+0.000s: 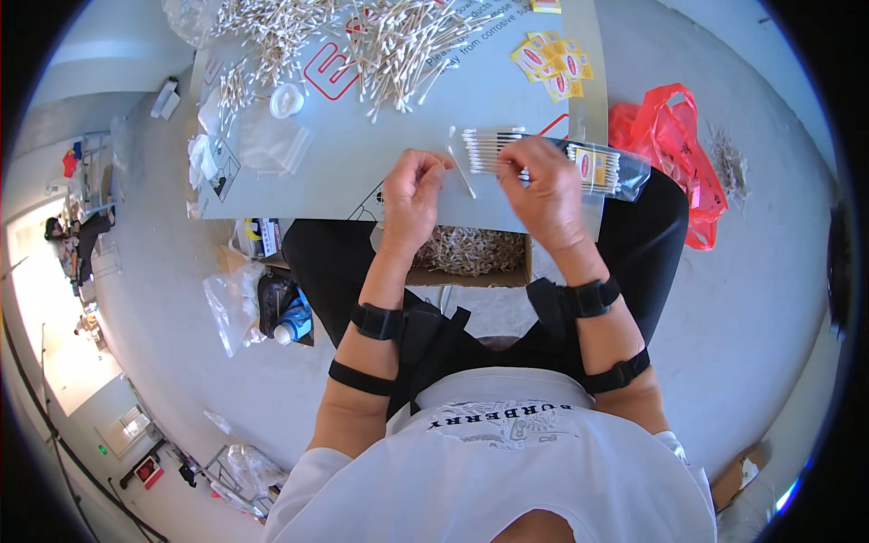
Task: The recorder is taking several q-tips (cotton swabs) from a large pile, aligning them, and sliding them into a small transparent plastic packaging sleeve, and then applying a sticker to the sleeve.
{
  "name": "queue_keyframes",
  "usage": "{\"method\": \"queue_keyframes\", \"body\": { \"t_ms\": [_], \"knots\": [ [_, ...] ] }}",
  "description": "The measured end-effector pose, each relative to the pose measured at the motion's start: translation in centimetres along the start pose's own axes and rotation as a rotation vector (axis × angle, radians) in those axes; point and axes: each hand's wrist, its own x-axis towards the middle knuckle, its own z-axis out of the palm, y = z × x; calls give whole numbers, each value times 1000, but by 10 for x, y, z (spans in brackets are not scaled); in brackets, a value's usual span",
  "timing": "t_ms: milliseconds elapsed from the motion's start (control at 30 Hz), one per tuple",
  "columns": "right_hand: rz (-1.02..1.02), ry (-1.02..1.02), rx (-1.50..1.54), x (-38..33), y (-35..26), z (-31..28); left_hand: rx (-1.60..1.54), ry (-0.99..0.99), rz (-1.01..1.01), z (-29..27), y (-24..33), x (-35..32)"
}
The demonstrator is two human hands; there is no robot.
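My left hand [415,195] is closed in a pinch at the near edge of the table, its fingertips on a single cotton swab [463,176] that slants away from them. To its right, my right hand [548,190] has thumb and forefinger pressed together over a row of cotton swabs [489,149] laid side by side. What sits between those fingertips is hidden. Beside this hand lies a clear plastic bag [635,174] with swabs and a yellow card [593,167] inside.
Loose swab piles [407,50] cover the far part of the grey table [344,172]. Yellow cards [554,63], a round white container [287,100] and clear bags [276,149] lie around. A box of swabs [471,252] sits below the edge; a red bag [670,136] hangs at right.
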Motion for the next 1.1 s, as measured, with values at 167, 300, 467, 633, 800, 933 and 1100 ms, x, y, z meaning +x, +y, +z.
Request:
{"method": "queue_keyframes", "body": {
  "t_ms": [167,300,467,633,800,933,1100],
  "knots": [
    [-204,-96,-324,-21,-5,32,-91,47,-129,-10,5,1],
    [-280,-115,-321,-23,7,26,256,-467,-119,-47,22,-2],
    [-303,-128,-274,-21,18,-1,323,-651,-42,-42,31,-6],
    [-289,-87,-260,-24,19,2,639,17,210,-16,17,60],
    [-287,-77,-243,-21,21,0,1031,85,261,4,13,102],
    [-266,-66,-238,-21,22,-3,1001,-34,302,15,13,107],
    [-222,-44,-204,-20,23,-4,956,-146,437,31,21,93]
  ]
}}
